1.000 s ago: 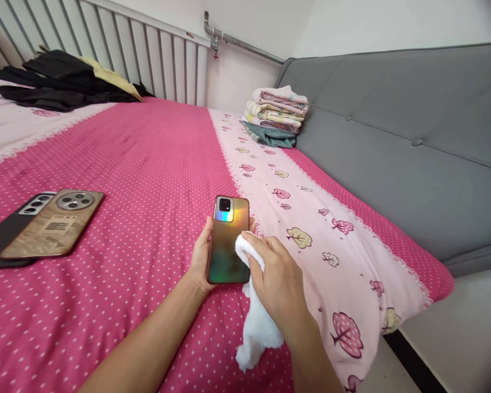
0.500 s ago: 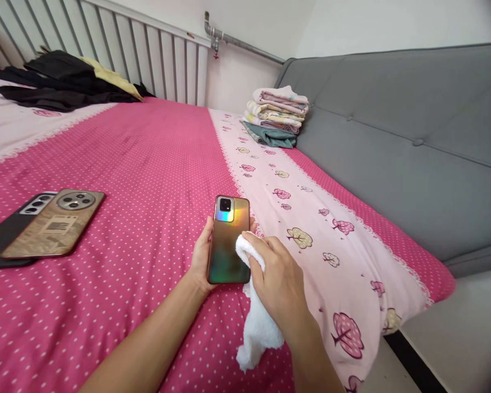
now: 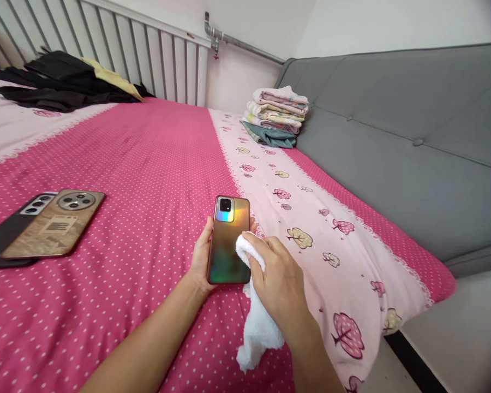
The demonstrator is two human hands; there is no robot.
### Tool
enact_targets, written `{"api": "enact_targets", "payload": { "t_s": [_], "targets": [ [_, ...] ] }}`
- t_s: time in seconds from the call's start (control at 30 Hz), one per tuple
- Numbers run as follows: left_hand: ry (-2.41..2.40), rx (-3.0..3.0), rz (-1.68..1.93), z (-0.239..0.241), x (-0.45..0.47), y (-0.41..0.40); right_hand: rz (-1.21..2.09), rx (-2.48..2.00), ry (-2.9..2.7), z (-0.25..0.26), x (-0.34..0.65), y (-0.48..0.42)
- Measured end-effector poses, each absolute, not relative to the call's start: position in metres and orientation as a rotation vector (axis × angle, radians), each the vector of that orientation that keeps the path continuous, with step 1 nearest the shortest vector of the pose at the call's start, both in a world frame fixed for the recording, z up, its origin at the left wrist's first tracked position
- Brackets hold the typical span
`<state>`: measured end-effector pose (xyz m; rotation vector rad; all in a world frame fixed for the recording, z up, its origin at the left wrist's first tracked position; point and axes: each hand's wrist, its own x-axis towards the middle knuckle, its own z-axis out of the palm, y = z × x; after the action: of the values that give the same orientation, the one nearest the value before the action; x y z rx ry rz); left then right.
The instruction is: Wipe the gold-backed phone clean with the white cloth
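My left hand (image 3: 201, 255) holds a smartphone (image 3: 228, 248) from beneath, its shiny iridescent back and camera block facing up. The left thumb lies along the phone's left edge, and fingertips show past its right edge. Pinched in my right hand (image 3: 279, 275) is a white cloth (image 3: 259, 333). A folded part of the cloth is against the phone's back near its right edge, while the rest hangs below. To the left, a smartphone with a tan patterned back (image 3: 55, 224) lies partly over a dark smartphone (image 3: 4, 240) on the bed.
A pink dotted bedspread (image 3: 159, 142) with a tree-print band lies under everything. Folded fabrics (image 3: 276, 117) are stacked by the grey headboard (image 3: 384, 147). Dark clothes (image 3: 61, 82) lie at the far left, before a white radiator (image 3: 155, 54). The bed's edge drops off at right.
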<state>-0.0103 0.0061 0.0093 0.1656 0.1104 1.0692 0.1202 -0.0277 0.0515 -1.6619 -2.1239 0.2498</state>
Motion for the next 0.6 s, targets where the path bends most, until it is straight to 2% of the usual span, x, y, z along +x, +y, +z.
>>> {"api": "enact_targets", "payload": {
  "t_s": [0.6],
  "targets": [
    [0.134,0.174,1.083,0.0111,-0.0094,0.0055,0.263,-1.634,-2.119,0.0501,0.1213,-0.0274]
  ]
}}
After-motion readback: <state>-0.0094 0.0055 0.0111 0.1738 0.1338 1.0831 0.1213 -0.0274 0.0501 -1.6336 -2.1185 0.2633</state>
